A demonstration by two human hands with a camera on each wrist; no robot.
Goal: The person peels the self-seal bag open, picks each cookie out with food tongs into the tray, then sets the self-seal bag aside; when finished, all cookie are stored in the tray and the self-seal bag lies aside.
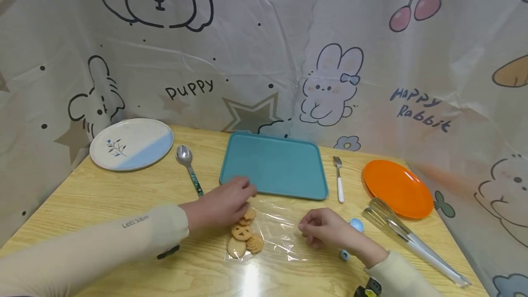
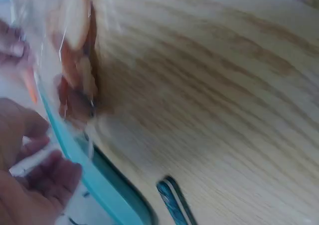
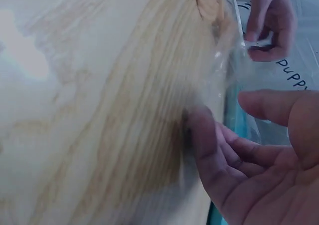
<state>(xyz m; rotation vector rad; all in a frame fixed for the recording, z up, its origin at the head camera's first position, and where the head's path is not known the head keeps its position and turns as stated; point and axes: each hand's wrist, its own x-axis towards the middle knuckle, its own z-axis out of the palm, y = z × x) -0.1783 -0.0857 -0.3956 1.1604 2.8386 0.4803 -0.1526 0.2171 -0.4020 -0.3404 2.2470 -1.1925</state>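
A clear plastic bag [image 1: 280,230] lies in front of me with several cookies [image 1: 242,231] at its left end: a round one with cut-outs, a swirled one and a plain one among them. Over the far left part of the bag is my left hand [image 1: 224,203], partly covering the cookies. Its thumb and fingers stand apart in the left wrist view, loosely bent with nothing between them. My right hand [image 1: 326,229] is at the bag's right edge. In the right wrist view its thumb [image 3: 264,105] is parted from loosely curled fingers, and the bag shows beyond them.
Behind the bag lies a teal tray [image 1: 274,164]. To the left are a spoon [image 1: 190,168] and a white-and-blue plate [image 1: 132,143]. A fork [image 1: 338,180], an orange plate [image 1: 398,189] and tongs [image 1: 416,242] lie right. A small blue item [image 1: 356,225] sits behind my right hand.
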